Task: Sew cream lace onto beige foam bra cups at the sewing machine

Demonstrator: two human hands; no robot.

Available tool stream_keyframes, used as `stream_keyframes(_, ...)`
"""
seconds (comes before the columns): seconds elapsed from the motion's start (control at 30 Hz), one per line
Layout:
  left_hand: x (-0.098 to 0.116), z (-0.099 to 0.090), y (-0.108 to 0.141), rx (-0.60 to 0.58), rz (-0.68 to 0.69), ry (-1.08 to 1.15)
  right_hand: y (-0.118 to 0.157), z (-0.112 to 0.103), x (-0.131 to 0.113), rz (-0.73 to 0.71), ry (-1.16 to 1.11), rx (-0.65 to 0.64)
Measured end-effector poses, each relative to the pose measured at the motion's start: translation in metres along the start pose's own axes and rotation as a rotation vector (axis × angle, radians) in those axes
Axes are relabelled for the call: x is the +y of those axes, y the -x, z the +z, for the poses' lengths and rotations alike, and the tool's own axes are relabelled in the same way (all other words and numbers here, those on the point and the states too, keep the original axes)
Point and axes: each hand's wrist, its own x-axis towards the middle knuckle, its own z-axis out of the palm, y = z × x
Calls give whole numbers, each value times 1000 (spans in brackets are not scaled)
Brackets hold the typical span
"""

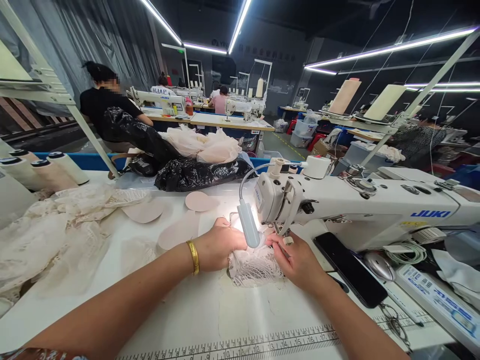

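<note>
A piece of white lace fabric (257,270) lies at the needle end of a white sewing machine (337,195). My left hand (219,245), below a gold bracelet (194,257), is closed on the fabric's left side, with its thumb toward the needle area. On the other side, my right hand (296,257) pinches the lace edge close to the presser foot, fingers curled. A grey lamp (248,225) on a bendable neck lights this spot and hides the left thumb tip and part of the fabric. The needle itself cannot be made out.
Loose lace (48,240) and pale round pads (200,201) lie to the left. A phone (350,270), a mouse (379,266) and a long box (438,305) sit at right. A printed ruler (258,345) runs along the front edge. Black bags (202,174) stand behind.
</note>
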Motion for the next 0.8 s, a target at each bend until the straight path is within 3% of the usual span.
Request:
stream_keyframes(0.1,4,-6,6,-25,-61,-3,1,0,-3,-104,-1,-23)
stream_keyframes(0.27,18,-2,8,-39,-217,-216,1,2,-10,-243,-113,-133)
stream_keyframes(0.4,26,7,7,-54,-260,-267,0,9,-11,-183,-4,-237)
stream_keyframes(0.6,28,0,12,-87,-216,-172,0,8,-3,-76,131,-199)
stream_keyframes(0.8,33,-13,10,-155,-182,-103,0,-1,-9,17,-102,-289)
